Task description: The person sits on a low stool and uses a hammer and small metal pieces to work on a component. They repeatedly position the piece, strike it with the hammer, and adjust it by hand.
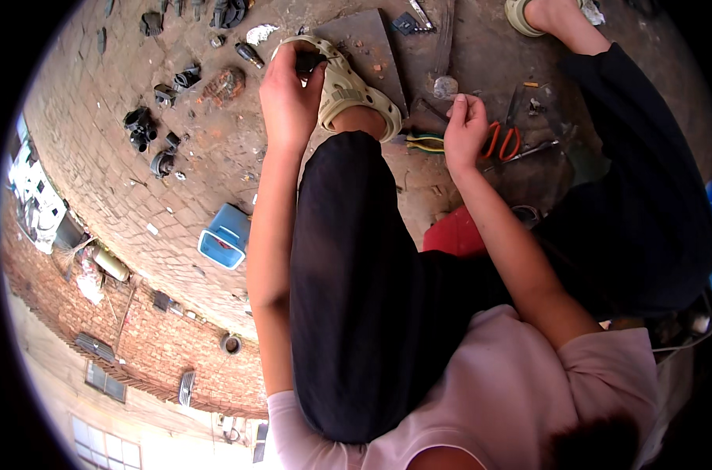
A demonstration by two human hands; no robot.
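My left hand [292,98] is closed on a small dark part [310,61], over the cream clog [354,102] on my left foot. My right hand [466,133] pinches a dark thin bar [433,110] whose end points up and left. Just above it lies a pale grey lump [445,87]. Orange-handled scissors [509,137] lie right of that hand, with a slim metal tool [532,153] beside them. Pliers with yellow and green handles [424,142] rest to its left. A dark flat plate [372,51] lies beside the clog.
Scattered dark parts [140,125] lie on the brick ground [113,180] to the left, near a blue plastic container [224,239]. A red object [450,231] is between my legs. My right foot [544,17] is stretched to the upper right. A brick wall [168,337] runs along the lower left.
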